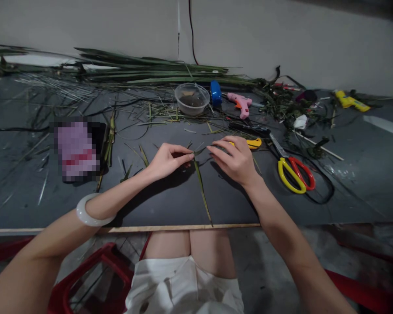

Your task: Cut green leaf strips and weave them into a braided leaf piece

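Observation:
My left hand (170, 160) pinches a narrow green leaf strip (201, 185) between thumb and forefinger, just above the dark tabletop. The strip's long tail hangs down toward the table's front edge, and thin ends stick up past the fingertips. My right hand (234, 159) is close by on the right, its fingers bent together at the end of a thin piece of leaf that runs across from the left fingertips. Partly hidden behind the right hand lies a yellow-handled cutter (254, 143). Scissors (290, 168) with one yellow and one red handle rest further right.
Long green leaves (144, 65) are piled along the wall. A clear plastic bowl (191, 104), a blue tape roll (215, 93) and a pink glue gun (240, 104) stand behind my hands. A blurred-out phone-like object (77, 150) lies left; a yellow tool (350, 101) lies far right.

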Action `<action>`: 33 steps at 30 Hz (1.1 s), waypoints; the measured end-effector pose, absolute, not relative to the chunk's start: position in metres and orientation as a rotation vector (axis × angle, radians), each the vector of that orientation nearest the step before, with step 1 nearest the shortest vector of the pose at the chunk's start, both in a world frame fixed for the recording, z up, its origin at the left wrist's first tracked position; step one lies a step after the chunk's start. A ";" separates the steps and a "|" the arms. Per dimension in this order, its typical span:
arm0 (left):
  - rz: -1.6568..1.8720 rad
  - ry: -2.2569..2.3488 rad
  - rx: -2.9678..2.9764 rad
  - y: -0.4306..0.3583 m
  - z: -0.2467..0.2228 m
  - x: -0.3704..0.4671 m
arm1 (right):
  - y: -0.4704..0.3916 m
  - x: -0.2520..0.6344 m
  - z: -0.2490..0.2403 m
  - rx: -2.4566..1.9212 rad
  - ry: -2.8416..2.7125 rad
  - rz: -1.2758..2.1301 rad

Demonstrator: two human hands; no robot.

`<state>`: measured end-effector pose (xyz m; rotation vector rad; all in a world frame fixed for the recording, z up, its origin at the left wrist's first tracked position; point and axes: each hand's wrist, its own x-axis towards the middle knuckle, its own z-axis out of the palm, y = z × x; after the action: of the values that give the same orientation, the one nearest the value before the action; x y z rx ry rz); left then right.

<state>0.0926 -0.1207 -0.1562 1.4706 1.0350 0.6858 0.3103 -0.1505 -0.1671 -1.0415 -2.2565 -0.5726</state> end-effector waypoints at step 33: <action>0.812 0.942 1.595 -0.128 -0.151 0.095 | -0.147 0.275 -0.180 -1.097 -1.254 0.718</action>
<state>0.0948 -0.1282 -0.1513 1.5948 0.9424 0.8117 0.2746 -0.1466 -0.1796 -1.0968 -1.2542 0.7181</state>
